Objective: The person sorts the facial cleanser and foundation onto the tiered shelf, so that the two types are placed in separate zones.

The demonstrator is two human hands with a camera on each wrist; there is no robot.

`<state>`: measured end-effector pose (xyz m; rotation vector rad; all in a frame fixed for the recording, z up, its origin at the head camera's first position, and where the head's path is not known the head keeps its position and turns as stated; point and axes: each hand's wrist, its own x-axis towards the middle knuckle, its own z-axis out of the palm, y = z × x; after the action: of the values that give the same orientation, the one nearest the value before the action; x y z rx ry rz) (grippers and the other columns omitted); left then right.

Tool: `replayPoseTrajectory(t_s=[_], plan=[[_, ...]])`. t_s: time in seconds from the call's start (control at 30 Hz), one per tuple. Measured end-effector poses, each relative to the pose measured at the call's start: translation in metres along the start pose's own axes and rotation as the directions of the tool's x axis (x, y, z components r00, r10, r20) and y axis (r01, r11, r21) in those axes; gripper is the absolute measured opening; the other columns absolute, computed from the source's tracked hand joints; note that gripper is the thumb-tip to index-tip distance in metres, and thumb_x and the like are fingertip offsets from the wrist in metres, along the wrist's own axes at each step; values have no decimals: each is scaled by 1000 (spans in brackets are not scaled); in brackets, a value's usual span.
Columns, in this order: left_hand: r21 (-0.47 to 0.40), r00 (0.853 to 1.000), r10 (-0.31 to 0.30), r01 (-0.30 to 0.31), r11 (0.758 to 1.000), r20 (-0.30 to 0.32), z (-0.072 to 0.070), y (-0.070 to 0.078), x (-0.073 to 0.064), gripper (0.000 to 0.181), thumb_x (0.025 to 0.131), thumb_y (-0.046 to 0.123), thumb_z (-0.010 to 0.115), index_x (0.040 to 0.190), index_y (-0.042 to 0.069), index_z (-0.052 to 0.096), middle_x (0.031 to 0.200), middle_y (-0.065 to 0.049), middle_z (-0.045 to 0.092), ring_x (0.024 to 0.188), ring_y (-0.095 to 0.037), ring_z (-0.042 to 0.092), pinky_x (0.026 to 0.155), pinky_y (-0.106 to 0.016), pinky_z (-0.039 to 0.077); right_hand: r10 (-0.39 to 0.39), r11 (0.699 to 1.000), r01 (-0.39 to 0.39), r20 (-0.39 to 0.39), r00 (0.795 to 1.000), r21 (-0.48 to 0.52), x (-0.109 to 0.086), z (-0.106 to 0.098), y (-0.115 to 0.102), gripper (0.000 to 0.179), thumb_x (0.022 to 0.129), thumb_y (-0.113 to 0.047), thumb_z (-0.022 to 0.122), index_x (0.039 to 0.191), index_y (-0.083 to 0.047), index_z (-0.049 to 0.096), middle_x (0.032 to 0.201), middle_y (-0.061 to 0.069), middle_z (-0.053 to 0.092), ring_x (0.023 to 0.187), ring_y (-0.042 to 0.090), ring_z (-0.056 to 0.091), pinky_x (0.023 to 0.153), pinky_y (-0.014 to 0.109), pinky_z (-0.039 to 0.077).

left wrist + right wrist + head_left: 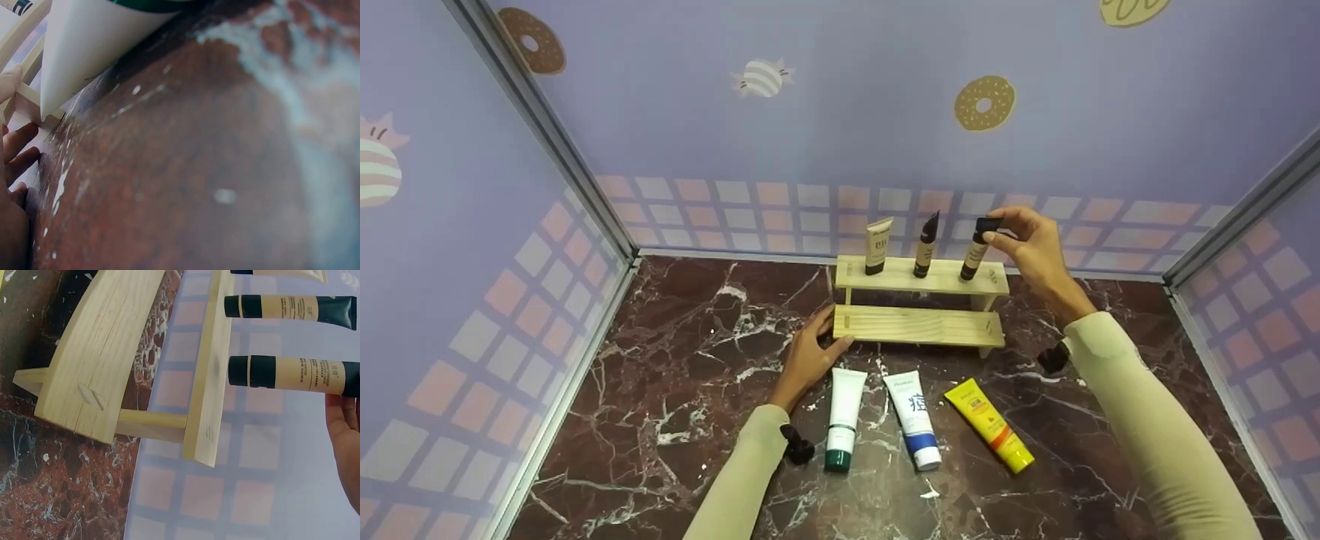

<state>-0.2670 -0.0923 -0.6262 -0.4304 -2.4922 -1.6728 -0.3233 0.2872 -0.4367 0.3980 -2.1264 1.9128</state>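
Observation:
A two-step wooden display rack (919,324) stands near the back wall. At its lower step's left end, my left hand (808,352) holds the wood between thumb and fingers. My right hand (1035,251) pinches the black crimped end of a beige-and-black cosmetic tube (304,374). This tube stands cap down at the upper step's right end; whether its cap touches the wood I cannot tell. A similar dark-ended tube (926,247) stands in the middle of that step. A beige BB cream tube (877,247) stands at its left, cap down.
In front of the rack, a white tube with a green cap (846,412), a white-and-blue tube (913,420) and a yellow tube (990,425) lie on the dark marbled tabletop (697,420). Patterned panels (697,135) enclose the back and both sides.

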Motion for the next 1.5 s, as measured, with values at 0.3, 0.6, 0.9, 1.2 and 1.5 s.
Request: replayPoseTrajectory(t_s=[0.3,0.6,0.9,1.2,1.5], plan=[[20,1000,-15,15,1000,-8,2,-2,0,79,100,34,83,163,0,50,147,-25,65,148,-42,55,130,-61,31,-2,1000,2,-4,1000,-20,0,-2,12,31,95,21,71,125,23,65,105,-6,80,102,12,77,96,23,61],[7,1000,-16,16,1000,-8,2,-2,1,79,101,34,82,164,1,49,148,-24,65,146,-39,58,130,-60,31,16,999,-16,15,1000,-41,-5,-5,16,37,97,15,73,133,19,65,114,0,79,110,14,76,98,24,61],[-8,1000,-17,17,1000,18,1,-1,-1,81,102,36,81,166,2,46,154,-24,61,149,-40,55,131,-62,28,21,997,-20,16,1000,-81,-23,-14,24,40,98,15,72,137,16,65,131,28,71,118,23,72,106,28,58],[6,1000,-11,11,1000,1,0,-2,0,79,101,34,82,164,-1,49,152,-26,62,144,-40,60,129,-60,33,95,985,-94,0,996,-145,-56,-25,31,41,101,7,72,140,15,63,135,27,69,126,38,68,101,21,57],[0,1000,-26,26,1000,4,1,0,1,81,101,36,82,165,0,48,156,-27,58,143,-40,60,129,-61,32,71,990,-74,-27,997,-123,-85,-26,37,37,99,14,71,135,17,65,133,37,68,116,27,72,99,22,58]])
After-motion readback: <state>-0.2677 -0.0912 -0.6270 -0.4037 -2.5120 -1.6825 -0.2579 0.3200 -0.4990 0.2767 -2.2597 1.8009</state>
